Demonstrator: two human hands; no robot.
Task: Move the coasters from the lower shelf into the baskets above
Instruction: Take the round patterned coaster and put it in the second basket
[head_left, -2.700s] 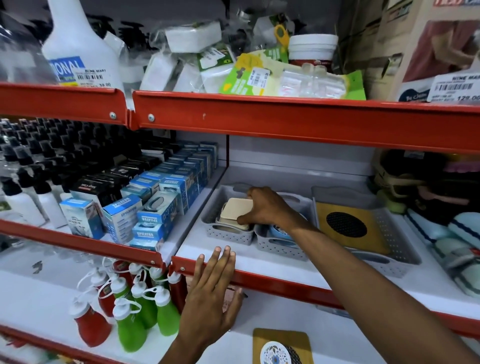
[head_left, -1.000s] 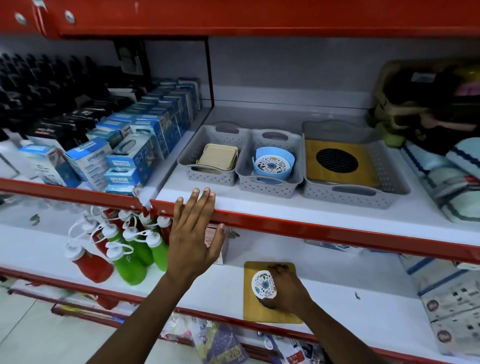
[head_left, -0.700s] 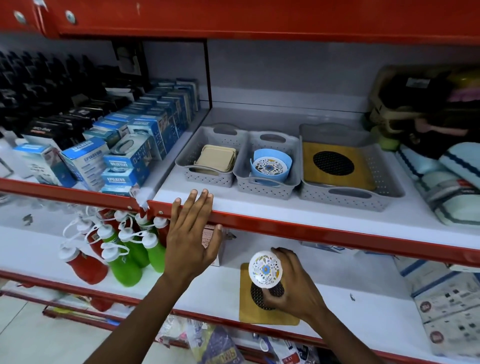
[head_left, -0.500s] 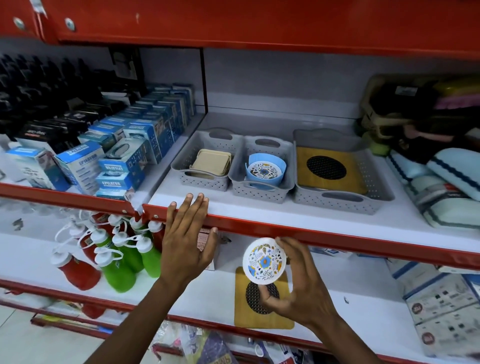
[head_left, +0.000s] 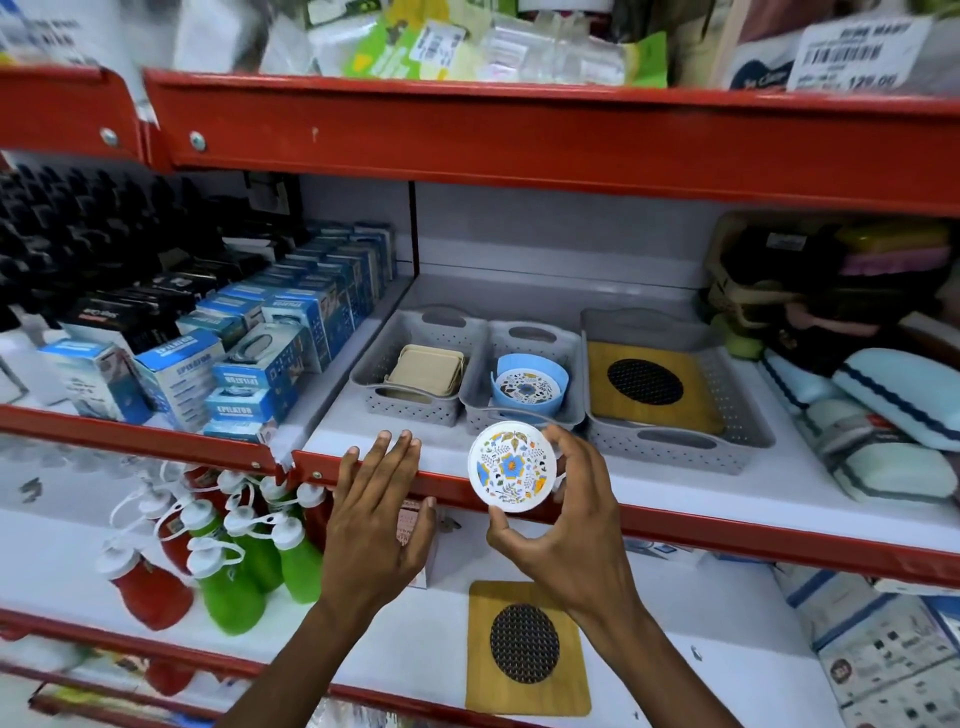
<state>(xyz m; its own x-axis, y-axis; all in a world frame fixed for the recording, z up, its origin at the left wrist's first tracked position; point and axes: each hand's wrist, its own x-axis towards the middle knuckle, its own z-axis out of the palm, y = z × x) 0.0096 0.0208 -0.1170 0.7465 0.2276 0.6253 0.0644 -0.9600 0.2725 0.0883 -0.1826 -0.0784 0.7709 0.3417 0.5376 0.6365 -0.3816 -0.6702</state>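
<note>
My right hand (head_left: 563, 525) grips a round white coaster with a blue and yellow flower print (head_left: 511, 468), held upright in front of the red shelf edge, below the middle grey basket (head_left: 522, 415). That basket holds a blue holder with a similar round coaster (head_left: 527, 385). The left grey basket (head_left: 410, 402) holds beige square coasters (head_left: 427, 366). The large right basket (head_left: 675, 447) holds a wooden square coaster with a black mesh circle (head_left: 647, 382). A matching wooden coaster (head_left: 527, 647) lies on the lower shelf. My left hand (head_left: 376, 512) rests flat, fingers apart, on the red shelf edge.
Red and green squeeze bottles (head_left: 228, 561) stand on the lower shelf at left. Blue boxes (head_left: 249, 364) fill the shelf left of the baskets. Folded sponges or cloths (head_left: 883, 415) lie at right. The red upper shelf beam (head_left: 519, 140) overhangs the baskets.
My right hand picked the round floral coaster off the wooden coaster on the lower shelf and raised it to the level of the upper shelf edge. My left hand stayed on the edge.
</note>
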